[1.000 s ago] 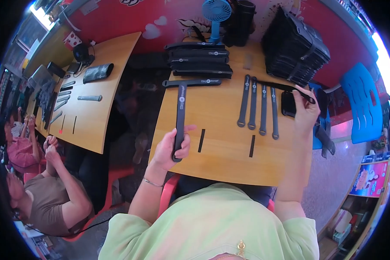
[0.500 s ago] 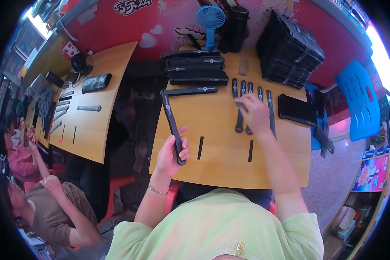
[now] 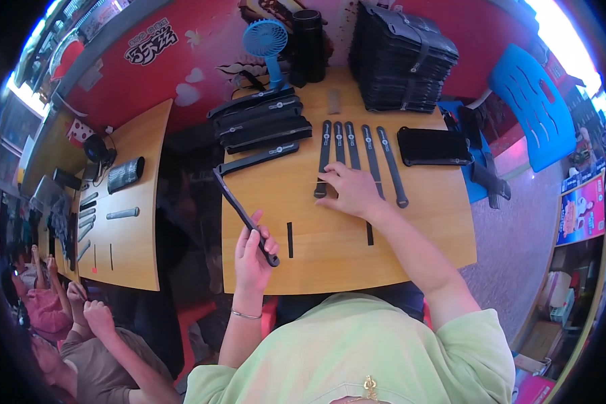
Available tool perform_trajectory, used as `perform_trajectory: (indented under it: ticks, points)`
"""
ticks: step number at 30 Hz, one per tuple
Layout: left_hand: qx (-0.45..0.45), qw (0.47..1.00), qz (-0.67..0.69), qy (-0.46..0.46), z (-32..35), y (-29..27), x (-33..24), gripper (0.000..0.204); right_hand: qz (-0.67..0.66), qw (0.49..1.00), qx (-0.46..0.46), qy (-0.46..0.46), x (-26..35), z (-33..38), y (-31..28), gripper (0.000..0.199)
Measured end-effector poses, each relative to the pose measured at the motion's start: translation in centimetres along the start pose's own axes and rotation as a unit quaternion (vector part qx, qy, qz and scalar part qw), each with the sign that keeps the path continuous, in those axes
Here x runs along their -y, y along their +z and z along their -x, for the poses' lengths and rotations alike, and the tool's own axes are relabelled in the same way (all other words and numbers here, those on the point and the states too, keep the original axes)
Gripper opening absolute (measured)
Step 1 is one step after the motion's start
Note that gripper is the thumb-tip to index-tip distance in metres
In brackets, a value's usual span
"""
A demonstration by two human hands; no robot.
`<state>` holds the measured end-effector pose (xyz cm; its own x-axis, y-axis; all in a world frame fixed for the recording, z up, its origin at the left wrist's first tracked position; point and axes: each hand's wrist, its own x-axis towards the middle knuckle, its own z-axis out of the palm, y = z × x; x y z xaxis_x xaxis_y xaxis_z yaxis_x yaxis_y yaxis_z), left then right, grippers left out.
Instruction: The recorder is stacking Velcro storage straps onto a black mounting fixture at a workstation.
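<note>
We've got the left hand (image 3: 251,254) clamped on the held strap (image 3: 232,202), dark, near its lower end, top end slanting up and left to just by the loose strap (image 3: 262,158). The right hand (image 3: 349,192) is over the row's lower part, thumb and fingers apart at the low end of the leftmost strap (image 3: 325,151); we can't tell how firmly it presses. Four more straps (image 3: 368,151) lie beside it.

Step in hand, we judge: setting the leftmost strap in line. Next move seems to call for a light touch that won't knock its neighbours, with the left grip kept steady.

Writing: small pale logos with lettering near the straps' upper ends, similar print on the strap bundles (image 3: 266,118) at the back. Bold dark characters on the red wall (image 3: 209,47); a colourful printed poster (image 3: 579,210) far right. Black pouch (image 3: 432,147): no label we can read.
</note>
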<state>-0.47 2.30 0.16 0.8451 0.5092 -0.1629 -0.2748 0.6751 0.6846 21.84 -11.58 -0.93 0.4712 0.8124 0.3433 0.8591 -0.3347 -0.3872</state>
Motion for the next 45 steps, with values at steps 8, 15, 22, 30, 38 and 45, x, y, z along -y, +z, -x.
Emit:
perform_trajectory:
  ticks: [8, 15, 22, 30, 38, 45]
  points:
    - [0.020, 0.997, 0.064, 0.026, -0.3, 2.7, 1.6, 0.038, -0.180, 0.983, -0.020, 0.009, 7.0, 3.8, -2.4, 0.037]
    - [0.052, 0.997, -0.032, 0.048, -0.8, 5.5, 3.0, 0.040, -0.526, 0.821, 0.078, 0.208, 8.5, 6.5, -1.2, 0.021]
    - [0.111, 0.986, -0.120, 0.031, 1.0, 5.3, 4.0, 0.049, -0.692, 0.680, 0.064, 0.233, 8.7, 6.5, -3.7, 0.012]
    - [0.038, 0.991, -0.101, 0.076, 1.3, 5.7, 3.8, 0.047, -0.537, 0.825, -0.022, 0.176, 8.3, 7.8, -4.1, 0.029]
    - [0.024, 0.988, -0.099, 0.119, 1.4, 6.1, 4.3, 0.049, -0.263, 0.961, -0.046, 0.075, 9.8, 8.7, -5.5, 0.042]
    - [0.024, 0.986, -0.097, 0.135, 1.5, 6.5, 4.4, 0.048, -0.218, 0.973, -0.045, 0.066, 9.9, 9.1, -5.6, 0.043]
